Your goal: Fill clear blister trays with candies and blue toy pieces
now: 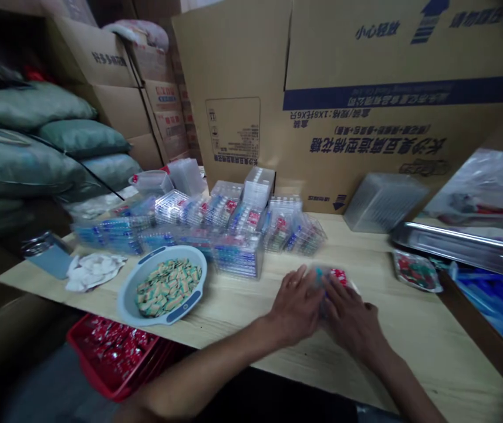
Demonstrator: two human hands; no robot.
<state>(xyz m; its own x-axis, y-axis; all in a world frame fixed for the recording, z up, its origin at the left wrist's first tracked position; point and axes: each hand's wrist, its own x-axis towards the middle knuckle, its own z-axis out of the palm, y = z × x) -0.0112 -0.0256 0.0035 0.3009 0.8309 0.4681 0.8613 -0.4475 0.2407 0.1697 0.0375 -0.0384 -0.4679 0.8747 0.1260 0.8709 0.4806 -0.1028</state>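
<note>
My left hand [296, 304] and my right hand [351, 317] meet over a small clear plastic tray on the table, both blurred by motion. A red-and-white packet [339, 276] shows in the tray beyond my right fingers, and a bit of turquoise shows between the hands. My fingers bend over the tray from both sides and hide most of it. To the left, a light-blue basin [127, 298] holds many small green-and-tan pieces. Behind it stand stacks of filled clear trays [238, 255] with blue and red contents.
A large cardboard box [251, 70] walls off the table's back. Empty clear trays [383, 202] lean there. At right are a metal tray [462, 244], a small filled tray [416, 271] and a box of blue sticks [498, 305]. A red crate [95, 373] sits below left.
</note>
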